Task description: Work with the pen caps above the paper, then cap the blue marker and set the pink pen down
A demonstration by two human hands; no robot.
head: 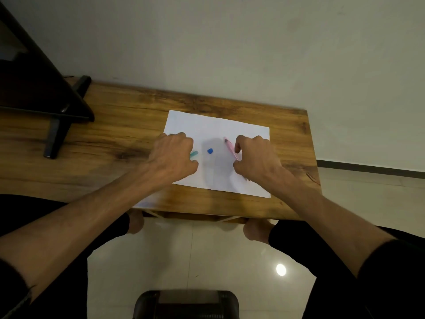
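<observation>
A white sheet of paper point(216, 125) lies on a wooden table point(119, 134). My left hand point(172, 155) rests on the sheet's left part, its fingers curled over a teal pen-like object point(194, 153); only a short end shows beside the thumb. A small blue cube point(210, 151) sits on the paper between my hands, touched by neither. My right hand point(255, 157) is on the sheet's right part, with forefinger and thumb curled round the near end of a pink pen point(230, 146) that lies slanted on the paper.
A dark stand with black legs point(55, 132) occupies the table's left end. A pale wall rises behind the table. My knees and bare feet show under the table's front edge, on a glossy tiled floor, with a dark stool point(186, 302) below.
</observation>
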